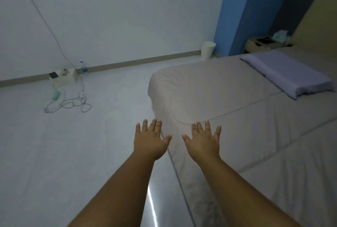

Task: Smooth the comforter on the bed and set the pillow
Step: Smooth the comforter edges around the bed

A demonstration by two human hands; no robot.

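Reaching out with wide, empty hands

Fingers on my left hand (149,140) and right hand (204,141) are spread wide and hold nothing. The right one hangs over the beige comforter (255,135); touching or not, I cannot tell. It looks soft and light, so I'd grab its rounded corner. The purple pillow (286,75) lies further up the bed (209,81).

Matt cloth beside a glossy floor (73,144).
The beige comforter (246,117) is matt cloth, lightly creased, with a corded seam. The lilac pillow (284,70) has a smooth, matt fabric cover. The pale floor is polished and carries a bright reflected streak. The wall (118,17) looks like flat matt paint, the headboard (317,20) like a matt wood panel, and the white bin (207,49) like smooth plastic.
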